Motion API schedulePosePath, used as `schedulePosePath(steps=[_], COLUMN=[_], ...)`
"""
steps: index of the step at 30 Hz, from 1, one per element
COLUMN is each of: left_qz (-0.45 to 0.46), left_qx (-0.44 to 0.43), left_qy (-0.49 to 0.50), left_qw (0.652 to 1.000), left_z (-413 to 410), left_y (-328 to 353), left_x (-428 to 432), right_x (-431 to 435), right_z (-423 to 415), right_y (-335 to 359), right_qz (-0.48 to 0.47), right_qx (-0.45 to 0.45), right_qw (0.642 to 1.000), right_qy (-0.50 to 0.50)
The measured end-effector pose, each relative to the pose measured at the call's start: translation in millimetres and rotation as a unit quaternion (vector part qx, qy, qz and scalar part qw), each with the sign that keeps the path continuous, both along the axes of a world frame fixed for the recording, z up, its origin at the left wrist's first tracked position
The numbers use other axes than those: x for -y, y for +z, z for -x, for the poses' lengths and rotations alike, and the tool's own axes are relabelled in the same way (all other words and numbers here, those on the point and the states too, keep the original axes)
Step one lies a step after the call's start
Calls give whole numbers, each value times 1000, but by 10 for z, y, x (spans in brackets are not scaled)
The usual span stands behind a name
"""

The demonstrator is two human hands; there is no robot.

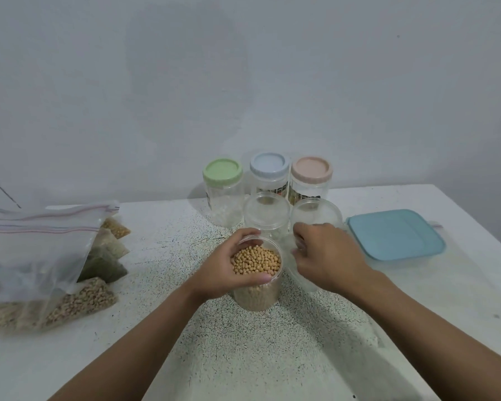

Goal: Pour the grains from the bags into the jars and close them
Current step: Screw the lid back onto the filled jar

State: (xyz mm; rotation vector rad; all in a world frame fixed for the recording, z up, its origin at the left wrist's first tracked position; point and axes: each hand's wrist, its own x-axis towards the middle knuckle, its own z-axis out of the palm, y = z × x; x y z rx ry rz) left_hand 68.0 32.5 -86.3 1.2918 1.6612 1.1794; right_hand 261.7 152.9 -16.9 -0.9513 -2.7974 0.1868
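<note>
Grains [256, 263], round and pale yellow, fill the open clear jar [256, 296] almost to its rim; it stands upright near the middle of the tabletop [272, 357]. The left hand [229, 273] grips this jar at the top from its left side, fingers curled over the far rim and thumb lying along the near rim. The right hand [327, 256] is just right of the jar, knuckles up, fingers curled downward at a faint clear piece [301, 280] that lies between the hand and the jar. Whether the fingers actually pinch it, and what it is, I cannot tell.

Just behind the hands stand two clear-lidded jars [266, 215], side by side. Behind those, along the far edge of the tabletop by the wall, three more jars stand in a row, close together: one with a green lid [222, 172], one with a blue lid [269, 164] and one with a pink lid [311, 169]. Toward the right edge sits a flat container with a blue lid [395, 234].

At the left edge lie large zip bags [35, 250], partly covering several smaller bags of grains [93, 296] in tan, green and pale tones.
</note>
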Motion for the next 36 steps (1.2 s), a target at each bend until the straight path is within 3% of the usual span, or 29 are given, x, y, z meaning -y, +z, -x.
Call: schedulePosePath(steps=[5, 10, 22, 27, 32, 36], left_qz=[-38, -59, -103, -97, -85, -60], left_qx=[77, 98, 129, 193, 195, 175], left_qy=[29, 15, 26, 9, 18, 30], left_qw=[996, 993, 986, 976, 977, 982], left_z=[-59, -78, -43, -68, -80, -84], left_y=[-194, -294, -469, -456, -444, -407], left_x=[69, 24, -39, -52, -20, 5], right_x=[201, 260, 185, 187, 109, 42], right_z=[131, 243, 354, 413, 509, 583], right_y=[10, -167, -245, -189, -48, 121], right_qz=[47, 115, 134, 114, 79, 116], right_qx=[-83, -40, -40, -9, 50, 100], right_qw=[993, 983, 968, 968, 963, 947], right_qy=[62, 136, 207, 222, 251, 282])
